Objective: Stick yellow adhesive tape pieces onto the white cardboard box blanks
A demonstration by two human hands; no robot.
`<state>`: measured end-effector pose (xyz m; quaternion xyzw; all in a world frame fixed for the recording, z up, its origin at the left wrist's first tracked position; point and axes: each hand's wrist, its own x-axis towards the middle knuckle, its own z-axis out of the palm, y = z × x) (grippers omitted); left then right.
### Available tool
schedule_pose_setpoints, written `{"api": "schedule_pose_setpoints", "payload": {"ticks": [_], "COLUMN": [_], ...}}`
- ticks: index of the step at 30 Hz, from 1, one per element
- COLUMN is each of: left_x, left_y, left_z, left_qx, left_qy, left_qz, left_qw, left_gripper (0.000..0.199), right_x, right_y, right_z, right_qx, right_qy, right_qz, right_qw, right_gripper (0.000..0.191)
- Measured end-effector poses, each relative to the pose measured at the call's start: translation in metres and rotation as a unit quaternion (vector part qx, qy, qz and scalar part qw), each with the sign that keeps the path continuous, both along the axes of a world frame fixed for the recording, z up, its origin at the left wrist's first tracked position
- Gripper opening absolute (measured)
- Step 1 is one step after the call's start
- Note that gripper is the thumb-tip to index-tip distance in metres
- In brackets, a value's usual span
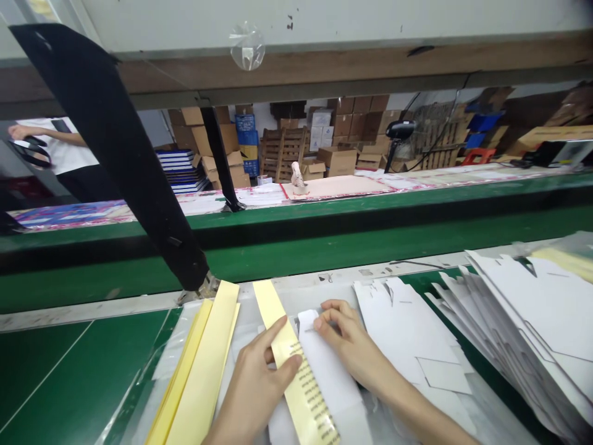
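My left hand (262, 377) grips a long yellow paper strip (306, 386), thumb on its face and fingers at its far edge. Rows of small dark print cover the strip's lower half. Just right of it lies a white cardboard box blank (331, 371), partly under the strip. The thumb and forefinger of my right hand (345, 337) pinch together at the upper end of this blank, by a small slit; whether anything else is between them is hidden. To the left, a stack of plain yellow strips (199, 371) rests on the clear plastic sheeting.
Flat white box blanks (417, 346) lie right of my hands, with a fanned stack of folded blanks (532, 334) beyond. A black slanted post (120, 148) rises at the left. Across the green conveyor (296, 247) stands a tape dispenser (299, 179). A person (65, 148) stands far left.
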<state>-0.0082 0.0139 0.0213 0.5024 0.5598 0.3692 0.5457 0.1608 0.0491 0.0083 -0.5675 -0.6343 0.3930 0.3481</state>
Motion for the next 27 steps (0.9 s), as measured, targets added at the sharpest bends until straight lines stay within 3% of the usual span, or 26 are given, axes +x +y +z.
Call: {"api": "schedule_pose_setpoints", "payload": {"ticks": [7, 20, 27], "left_x": [-0.002, 0.001, 0.006], "left_y": [0.001, 0.002, 0.000], "left_z": [-0.004, 0.000, 0.007], "left_qx": [0.034, 0.040, 0.041], "left_qy": [0.054, 0.068, 0.082], "left_qz": [0.000, -0.004, 0.028], "left_qw": [0.998, 0.997, 0.995], "left_gripper": [0.053, 0.053, 0.054], "right_x": [-0.001, -0.003, -0.003], "right_y": [0.002, -0.003, -0.005], "right_z": [-0.003, -0.002, 0.001], "right_qx": [0.005, 0.044, 0.127], "right_qy": [-0.013, -0.058, -0.136], "right_qz": [-0.011, -0.019, -0.026], "right_qw": [1.000, 0.997, 0.982], "right_gripper": [0.026, 0.023, 0.011]}}
